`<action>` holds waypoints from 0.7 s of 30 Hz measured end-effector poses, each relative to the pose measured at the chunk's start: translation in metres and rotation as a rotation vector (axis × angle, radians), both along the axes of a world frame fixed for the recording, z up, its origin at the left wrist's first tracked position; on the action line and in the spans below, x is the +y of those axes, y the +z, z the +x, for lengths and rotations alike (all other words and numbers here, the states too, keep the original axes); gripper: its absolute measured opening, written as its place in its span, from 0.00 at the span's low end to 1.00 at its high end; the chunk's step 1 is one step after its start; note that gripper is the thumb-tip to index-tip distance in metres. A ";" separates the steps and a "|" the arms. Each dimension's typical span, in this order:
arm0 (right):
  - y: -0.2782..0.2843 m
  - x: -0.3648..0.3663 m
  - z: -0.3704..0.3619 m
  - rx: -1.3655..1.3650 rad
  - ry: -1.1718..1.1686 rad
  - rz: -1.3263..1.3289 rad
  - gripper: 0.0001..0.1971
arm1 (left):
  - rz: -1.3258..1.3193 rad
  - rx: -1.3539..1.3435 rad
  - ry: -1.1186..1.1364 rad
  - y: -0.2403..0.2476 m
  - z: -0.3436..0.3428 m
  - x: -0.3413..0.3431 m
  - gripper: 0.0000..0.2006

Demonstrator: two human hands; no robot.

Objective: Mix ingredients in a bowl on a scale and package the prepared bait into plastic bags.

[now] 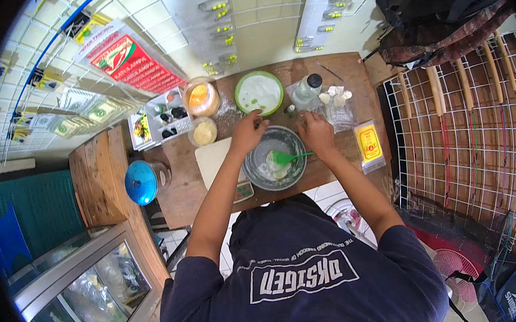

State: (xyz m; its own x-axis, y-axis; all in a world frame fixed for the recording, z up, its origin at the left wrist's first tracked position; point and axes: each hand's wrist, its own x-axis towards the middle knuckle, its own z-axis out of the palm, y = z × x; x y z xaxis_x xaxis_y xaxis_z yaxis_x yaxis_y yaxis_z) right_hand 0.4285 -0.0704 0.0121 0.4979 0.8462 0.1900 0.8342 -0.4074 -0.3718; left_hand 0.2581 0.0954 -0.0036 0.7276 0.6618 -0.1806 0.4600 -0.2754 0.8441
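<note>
My left hand point(248, 132) hung at far-left rim of grey bowl point(299, 173), right hand point(315, 130) at far-right; couldn't tell if either held anything. Green spoon point(282, 157) lay in bowl. Pale mix point(265, 168) looked lumpy: begun, unfinished. White powder point(259, 90) sat in green-rimmed dish point(237, 96) beyond bowl.

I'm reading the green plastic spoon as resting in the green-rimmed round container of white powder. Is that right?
Not quite: the head view shows the green plastic spoon resting in the grey round bowl, not the green-rimmed round container.
</note>
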 end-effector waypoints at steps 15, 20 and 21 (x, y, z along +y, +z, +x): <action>-0.002 -0.033 -0.067 -0.225 0.428 -0.575 0.08 | 0.018 0.304 0.232 -0.002 -0.072 -0.063 0.22; -0.014 -0.040 -0.078 -0.232 0.414 -0.614 0.10 | -0.024 0.052 0.309 -0.020 -0.083 -0.065 0.22; -0.011 -0.038 -0.078 -0.195 0.374 -0.588 0.11 | -0.029 0.043 0.313 -0.018 -0.082 -0.064 0.23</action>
State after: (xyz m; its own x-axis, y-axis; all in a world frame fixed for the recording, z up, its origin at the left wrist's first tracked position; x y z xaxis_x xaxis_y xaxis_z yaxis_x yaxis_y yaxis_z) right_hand 0.3501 -0.1081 0.0013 0.1583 0.9429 -0.2931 0.9857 -0.1683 -0.0090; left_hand 0.1757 0.0311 -0.0218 0.4810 0.8463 -0.2289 0.5538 -0.0909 0.8277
